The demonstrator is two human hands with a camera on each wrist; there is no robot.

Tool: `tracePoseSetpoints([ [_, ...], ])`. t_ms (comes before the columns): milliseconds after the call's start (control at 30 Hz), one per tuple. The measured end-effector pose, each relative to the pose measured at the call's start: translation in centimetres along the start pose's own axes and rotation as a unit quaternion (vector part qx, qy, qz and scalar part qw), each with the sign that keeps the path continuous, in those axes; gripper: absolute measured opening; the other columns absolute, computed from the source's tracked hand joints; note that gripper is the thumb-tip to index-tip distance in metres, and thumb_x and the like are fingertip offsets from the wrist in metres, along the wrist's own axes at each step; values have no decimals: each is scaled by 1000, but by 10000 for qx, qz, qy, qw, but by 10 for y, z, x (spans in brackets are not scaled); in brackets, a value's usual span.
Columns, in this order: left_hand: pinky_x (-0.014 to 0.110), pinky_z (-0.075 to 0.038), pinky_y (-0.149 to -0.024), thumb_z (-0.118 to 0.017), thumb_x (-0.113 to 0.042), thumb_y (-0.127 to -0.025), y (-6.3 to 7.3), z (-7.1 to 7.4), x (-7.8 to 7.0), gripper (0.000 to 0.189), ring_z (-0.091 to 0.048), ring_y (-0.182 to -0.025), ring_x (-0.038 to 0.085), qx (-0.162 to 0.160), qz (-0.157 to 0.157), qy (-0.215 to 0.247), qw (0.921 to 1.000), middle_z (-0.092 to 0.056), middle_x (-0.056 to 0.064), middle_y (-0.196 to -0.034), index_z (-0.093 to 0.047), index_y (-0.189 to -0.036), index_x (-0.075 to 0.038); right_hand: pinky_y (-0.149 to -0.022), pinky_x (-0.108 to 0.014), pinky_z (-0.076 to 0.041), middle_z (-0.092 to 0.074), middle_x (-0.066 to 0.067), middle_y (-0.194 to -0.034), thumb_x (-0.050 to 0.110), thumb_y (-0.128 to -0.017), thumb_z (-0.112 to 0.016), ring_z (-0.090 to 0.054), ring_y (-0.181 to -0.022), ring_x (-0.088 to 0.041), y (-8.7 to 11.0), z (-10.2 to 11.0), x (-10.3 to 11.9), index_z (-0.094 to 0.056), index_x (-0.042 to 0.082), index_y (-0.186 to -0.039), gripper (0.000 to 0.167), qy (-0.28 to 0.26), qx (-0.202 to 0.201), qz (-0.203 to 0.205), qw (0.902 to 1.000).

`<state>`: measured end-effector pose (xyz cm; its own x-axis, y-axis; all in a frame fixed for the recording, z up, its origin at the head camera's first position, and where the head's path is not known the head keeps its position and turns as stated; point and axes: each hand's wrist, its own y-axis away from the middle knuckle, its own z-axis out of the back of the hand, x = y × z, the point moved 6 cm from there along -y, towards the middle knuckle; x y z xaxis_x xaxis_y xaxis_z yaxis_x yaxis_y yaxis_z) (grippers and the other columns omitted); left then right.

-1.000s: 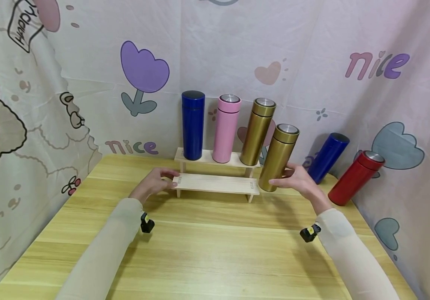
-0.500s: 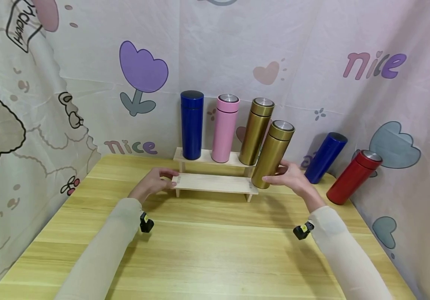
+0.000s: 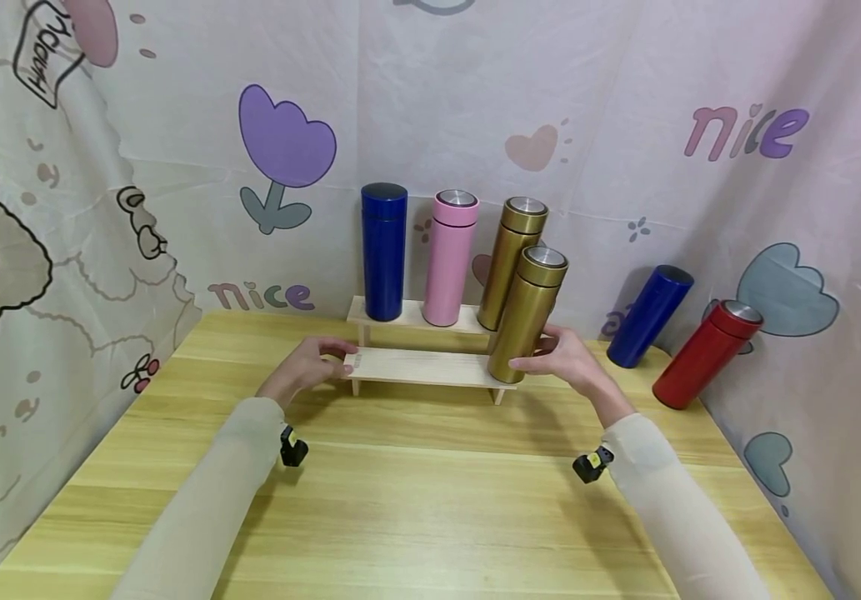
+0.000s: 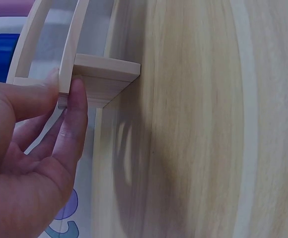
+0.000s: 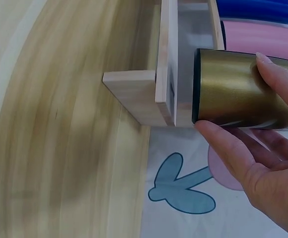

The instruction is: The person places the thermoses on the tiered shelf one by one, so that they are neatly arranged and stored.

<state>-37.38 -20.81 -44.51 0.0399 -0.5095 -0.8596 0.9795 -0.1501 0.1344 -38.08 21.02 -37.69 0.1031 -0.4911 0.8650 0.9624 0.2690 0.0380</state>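
A gold thermos bottle (image 3: 526,321) is gripped low by my right hand (image 3: 561,364), thumb on one side and fingers on the other. It hangs slightly tilted over the right end of the lower step of a two-step wooden rack (image 3: 422,367). In the right wrist view, a gap shows between the gold bottle's base (image 5: 197,87) and the step. My left hand (image 3: 313,364) pinches the left end of that step, one finger underneath in the left wrist view. On the upper step stand a blue bottle (image 3: 383,254), a pink bottle (image 3: 451,258) and another gold bottle (image 3: 508,267), partly hidden.
To the right, a second blue bottle (image 3: 649,317) and a red bottle (image 3: 706,357) stand near the table's right edge. A printed cloth (image 3: 595,100) hangs behind the wooden table (image 3: 430,500).
My right hand has carried the gold bottle leftward, from beside the rack to over the lower step's right end. My left hand keeps its hold on the rack.
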Motion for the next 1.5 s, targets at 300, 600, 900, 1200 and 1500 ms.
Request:
tracePoseSetpoints([
  [300, 30, -54, -95, -73, -12, -93, -1, 1, 5, 43, -57, -118, 28, 19, -39, 4, 10000, -61, 17, -137, -66, -135, -9, -88, -32, -60, -72, -23, -123, 23, -81, -88, -73, -100, -19, -3, -13, 2, -56, 2, -139, 70, -45, 71, 33, 10000],
  [600, 29, -56, -91, -73, -11, -93, -1, -1, 3, 43, -58, -115, 27, 13, -39, 7, 10000, -62, 17, -134, -66, -135, -8, -87, -33, -62, -72, -23, -123, 23, -80, -89, -73, -102, -21, -6, -24, 4, -56, 3, -140, 71, -105, 149, 37, 9998],
  [900, 31, -54, -94, -73, -13, -93, -2, 0, 4, 43, -57, -117, 28, 27, -37, -94, 9999, -61, 17, -136, -66, -135, -10, -86, -32, -62, -72, -25, -123, 21, -80, -89, -72, -102, -23, -9, -35, 8, -55, 1, -140, 72, -92, 204, 41, 9997],
  [1200, 32, -54, -94, -73, -13, -93, -2, 0, 4, 43, -58, -117, 29, 24, -92, -116, 9999, -62, 18, -135, -66, -135, -9, -89, -34, -62, -71, -23, -125, 20, -79, -89, -72, -107, -26, -12, -46, 16, -56, 1, -139, 70, -130, 282, 81, 9995],
  [1500, 34, -52, -97, -72, -14, -94, -3, 1, 3, 43, -56, -119, 29, 17, -82, -159, 9998, -61, 17, -136, -66, -136, -10, -92, -36, -61, -71, -22, -126, 23, -78, -90, -70, -112, -29, -15, -54, 23, -55, 2, -142, 75, 5, 313, 115, 9994],
])
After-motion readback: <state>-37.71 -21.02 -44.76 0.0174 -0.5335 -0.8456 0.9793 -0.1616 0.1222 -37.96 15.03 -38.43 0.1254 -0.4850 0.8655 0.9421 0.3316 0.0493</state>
